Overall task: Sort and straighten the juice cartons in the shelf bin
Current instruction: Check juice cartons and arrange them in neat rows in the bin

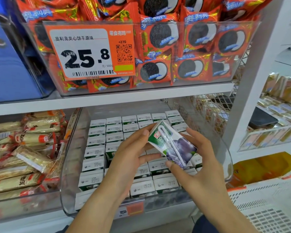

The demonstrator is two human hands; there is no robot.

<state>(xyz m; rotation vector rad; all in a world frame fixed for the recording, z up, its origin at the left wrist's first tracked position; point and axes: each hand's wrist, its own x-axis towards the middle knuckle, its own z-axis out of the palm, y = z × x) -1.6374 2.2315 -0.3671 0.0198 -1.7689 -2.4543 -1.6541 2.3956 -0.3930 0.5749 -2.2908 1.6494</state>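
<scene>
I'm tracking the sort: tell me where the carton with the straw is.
In the head view, the carton with the straw is held tilted between the left hand and right hand, above the rows of cartons in the clear bin.

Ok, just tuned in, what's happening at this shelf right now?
A person holds one juice carton in both hands, left hand and right hand, tilted above the clear shelf bin. Its straw side faces up. The other cartons stand upright in neat rows below.

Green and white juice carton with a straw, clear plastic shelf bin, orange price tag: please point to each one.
Green and white juice carton (173,145): head view, front face.
Clear plastic shelf bin (69,190): head view, left wall.
Orange price tag (89,51): head view, white centre.
</scene>
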